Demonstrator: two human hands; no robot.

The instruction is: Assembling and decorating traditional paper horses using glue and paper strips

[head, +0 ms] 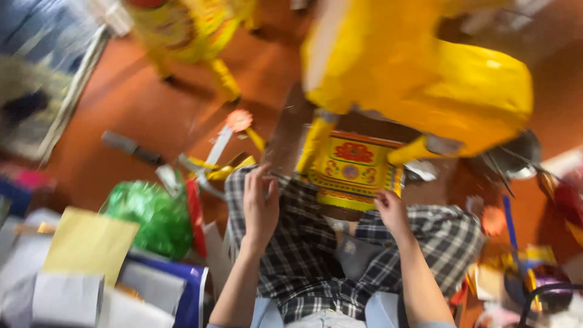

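The view is motion-blurred. A large yellow paper horse-like figure (pixel 419 67) stands in front of me on the orange floor, its legs reaching down. Under it lies a yellow decorated panel with red ornaments (pixel 352 167), resting near my checked trouser legs (pixel 316 255). My left hand (pixel 260 203) rests on my left knee, fingers loosely spread, holding nothing that I can make out. My right hand (pixel 393 209) touches the lower right corner of the decorated panel.
A second yellow paper figure (pixel 188 30) stands at the back left. A green shiny ball (pixel 152 215), a yellow sheet (pixel 88 243), white papers and a blue sheet lie at my left. Coloured scraps and a blue stick (pixel 509 222) clutter the right.
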